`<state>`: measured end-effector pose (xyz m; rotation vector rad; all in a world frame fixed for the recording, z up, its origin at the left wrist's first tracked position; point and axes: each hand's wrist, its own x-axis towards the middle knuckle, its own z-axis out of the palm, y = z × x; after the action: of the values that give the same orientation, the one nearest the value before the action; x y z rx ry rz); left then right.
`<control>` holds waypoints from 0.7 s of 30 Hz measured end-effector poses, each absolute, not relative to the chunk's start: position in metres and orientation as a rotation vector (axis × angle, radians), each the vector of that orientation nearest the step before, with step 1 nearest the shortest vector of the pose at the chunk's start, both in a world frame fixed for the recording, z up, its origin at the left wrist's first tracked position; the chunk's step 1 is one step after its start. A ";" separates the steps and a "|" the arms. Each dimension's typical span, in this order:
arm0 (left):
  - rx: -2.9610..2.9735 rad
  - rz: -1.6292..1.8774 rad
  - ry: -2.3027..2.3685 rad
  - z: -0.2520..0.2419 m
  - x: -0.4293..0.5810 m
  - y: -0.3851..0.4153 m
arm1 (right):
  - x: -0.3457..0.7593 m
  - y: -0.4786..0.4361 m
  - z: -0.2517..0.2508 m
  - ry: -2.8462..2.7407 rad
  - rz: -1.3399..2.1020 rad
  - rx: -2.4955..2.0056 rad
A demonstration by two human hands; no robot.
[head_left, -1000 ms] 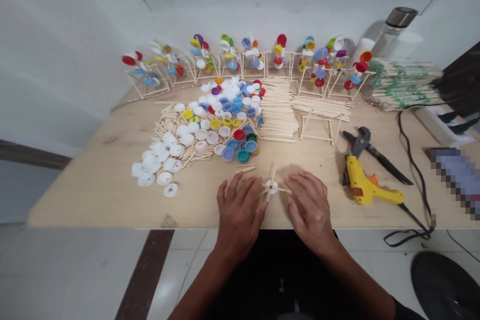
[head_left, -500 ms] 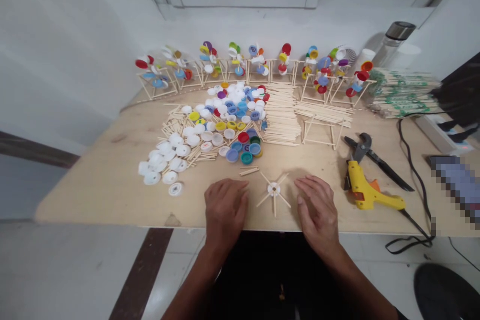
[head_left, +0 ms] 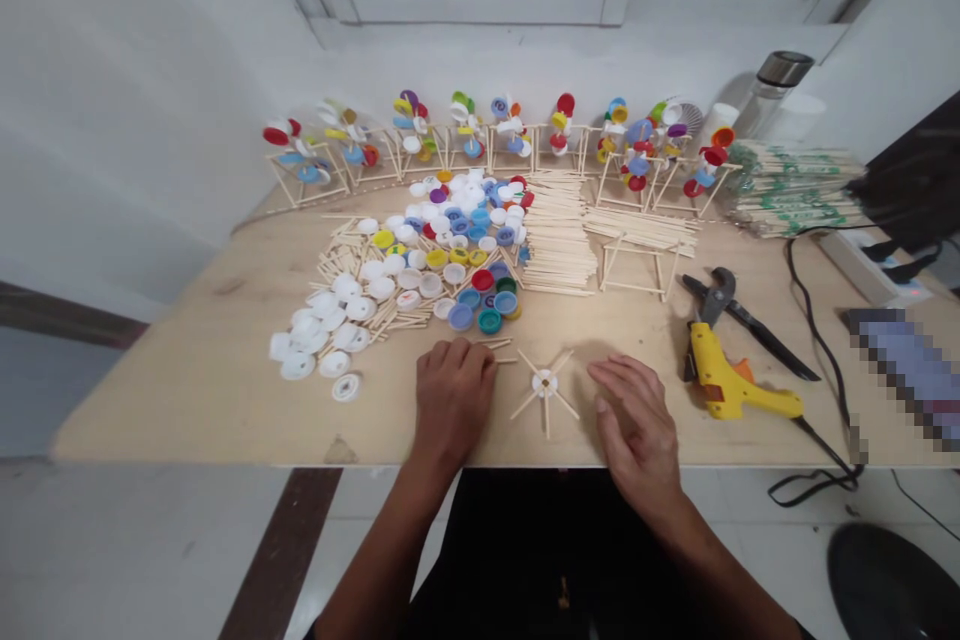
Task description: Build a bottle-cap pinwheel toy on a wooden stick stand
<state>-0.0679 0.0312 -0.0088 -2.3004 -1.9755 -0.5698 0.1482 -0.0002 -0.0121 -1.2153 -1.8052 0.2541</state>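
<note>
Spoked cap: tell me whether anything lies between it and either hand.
Nothing visible blocks either side. The spoked cap lies on bare table between the left hand and right hand. Loose sticks lie at the left fingertips, at that gap's far edge.

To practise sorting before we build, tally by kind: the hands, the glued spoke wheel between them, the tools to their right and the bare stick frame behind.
Hands: 2 (left hand, right hand)
Spoke wheel: 1
Glue gun: 1
Pliers: 1
Bare stick frame: 1
Total: 6
</note>
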 end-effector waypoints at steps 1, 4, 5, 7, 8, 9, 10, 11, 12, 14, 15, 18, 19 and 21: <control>-2.317 -0.559 -1.971 -0.008 -0.069 0.031 | 0.151 -0.003 -0.008 -1.803 0.270 -1.212; -2.380 -0.529 -1.954 -0.007 -0.072 0.030 | 0.167 -0.009 0.006 -1.831 0.246 -1.205; -2.399 -0.517 -1.946 -0.007 -0.074 0.029 | 0.176 -0.011 0.010 -1.842 0.208 -1.218; -2.425 -0.514 -1.925 -0.008 -0.078 0.028 | 0.198 -0.011 0.018 -1.864 0.104 -1.272; -2.442 -0.518 -1.905 -0.008 -0.080 0.027 | 0.211 -0.011 0.020 -1.876 0.048 -1.307; -2.456 -0.526 -1.885 -0.009 -0.082 0.027 | 0.225 -0.011 0.022 -1.891 -0.005 -1.344; -2.472 -0.527 -1.866 -0.010 -0.083 0.026 | 0.239 -0.010 0.022 -1.905 -0.061 -1.375; -2.487 -0.529 -1.852 -0.011 -0.085 0.026 | 0.253 -0.009 0.021 -1.914 -0.110 -1.433; -2.501 -0.530 -1.840 -0.012 -0.086 0.026 | 0.266 -0.009 0.020 -1.943 -0.159 -1.478; -2.530 -0.529 -1.829 -0.012 -0.086 0.027 | 0.287 -0.008 0.015 -2.039 -0.221 -1.570; -2.543 -0.522 -1.826 -0.011 -0.086 0.028 | 0.295 -0.008 0.012 -2.098 -0.238 -1.616; -2.564 -0.456 -1.835 -0.008 -0.084 0.031 | 0.308 -0.007 0.007 -2.247 -0.236 -1.697; -2.566 -0.424 -1.841 -0.006 -0.082 0.031 | 0.309 -0.006 0.006 -2.278 -0.236 -1.705; -2.568 -0.370 -1.852 -0.003 -0.080 0.031 | 0.310 -0.002 0.005 -2.323 -0.253 -1.711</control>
<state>-0.0798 0.0310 -0.0029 -2.5683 -1.8524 -0.3701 0.3104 -0.0021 0.0048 -1.7110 -2.3229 -0.2530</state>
